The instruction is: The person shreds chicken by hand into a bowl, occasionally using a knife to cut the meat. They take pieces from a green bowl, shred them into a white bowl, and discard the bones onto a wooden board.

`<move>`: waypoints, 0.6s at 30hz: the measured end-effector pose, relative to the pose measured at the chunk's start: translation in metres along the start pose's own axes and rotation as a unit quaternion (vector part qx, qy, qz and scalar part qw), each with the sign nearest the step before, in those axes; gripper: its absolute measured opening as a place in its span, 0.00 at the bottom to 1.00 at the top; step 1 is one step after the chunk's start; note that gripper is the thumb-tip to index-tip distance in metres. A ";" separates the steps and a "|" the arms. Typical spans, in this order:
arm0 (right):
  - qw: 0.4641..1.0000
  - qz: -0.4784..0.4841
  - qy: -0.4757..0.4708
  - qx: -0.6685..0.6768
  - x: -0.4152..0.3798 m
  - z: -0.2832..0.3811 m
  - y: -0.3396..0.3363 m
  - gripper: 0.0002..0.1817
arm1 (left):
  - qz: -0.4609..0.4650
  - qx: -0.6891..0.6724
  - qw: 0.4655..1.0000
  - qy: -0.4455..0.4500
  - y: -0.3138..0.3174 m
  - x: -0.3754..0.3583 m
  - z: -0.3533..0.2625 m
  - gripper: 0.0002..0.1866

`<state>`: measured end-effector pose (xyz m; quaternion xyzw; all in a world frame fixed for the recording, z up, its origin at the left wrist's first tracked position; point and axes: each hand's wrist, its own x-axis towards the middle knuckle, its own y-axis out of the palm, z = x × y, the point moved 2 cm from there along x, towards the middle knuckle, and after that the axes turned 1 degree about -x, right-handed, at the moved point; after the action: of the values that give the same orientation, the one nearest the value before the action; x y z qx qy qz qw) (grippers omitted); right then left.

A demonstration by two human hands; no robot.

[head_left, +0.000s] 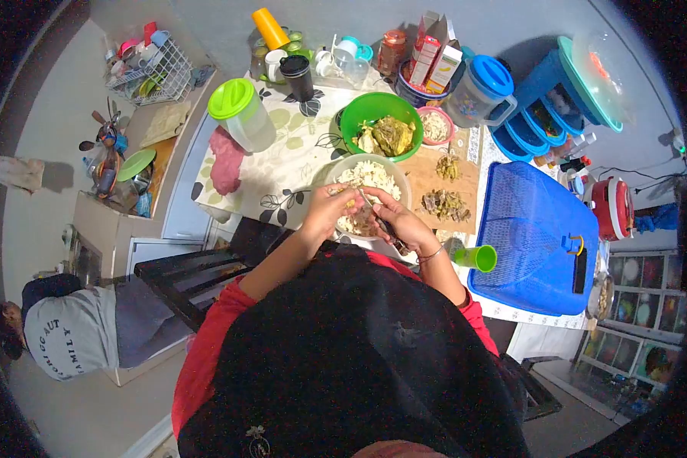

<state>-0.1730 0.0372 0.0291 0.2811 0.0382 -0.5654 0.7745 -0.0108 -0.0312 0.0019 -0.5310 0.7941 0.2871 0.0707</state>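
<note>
Yellowish bit (351,204) pinched in L grip (331,208), near dk-handled knife (390,231) clamped in R grip (401,221), over bowl (405,182).

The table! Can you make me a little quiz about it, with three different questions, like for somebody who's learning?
1. Pick one. The left hand and right hand are over the:
A) red jar
B) pale bowl
C) black tumbler

2. True or false? The pitcher beside the pink cloth has a green lid.

3. Fill in the colour. The bowl just beyond the pale bowl is ____.

Key: 1. B; 2. True; 3. Green.
</note>
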 end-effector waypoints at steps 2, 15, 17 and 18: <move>1.000 0.006 0.003 0.023 0.000 0.000 0.001 0.22 | -0.006 -0.018 1.000 0.004 -0.001 0.002 0.002 0.09; 0.993 -0.069 -0.018 -0.092 0.004 0.002 -0.012 0.21 | -0.005 -0.073 0.995 -0.060 -0.009 0.003 0.003 0.07; 0.976 -0.115 -0.047 -0.178 0.002 0.001 -0.007 0.20 | 0.017 -0.147 0.980 -0.131 -0.010 0.005 0.001 0.07; 0.978 -0.112 -0.042 -0.169 0.001 0.001 -0.007 0.19 | 0.027 -0.175 0.972 -0.156 -0.012 0.008 0.004 0.07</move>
<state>-0.1791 0.0344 0.0263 0.1159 0.1316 -0.6455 0.7433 -0.0040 -0.0392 -0.0092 -0.4620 0.7244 0.5032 0.0921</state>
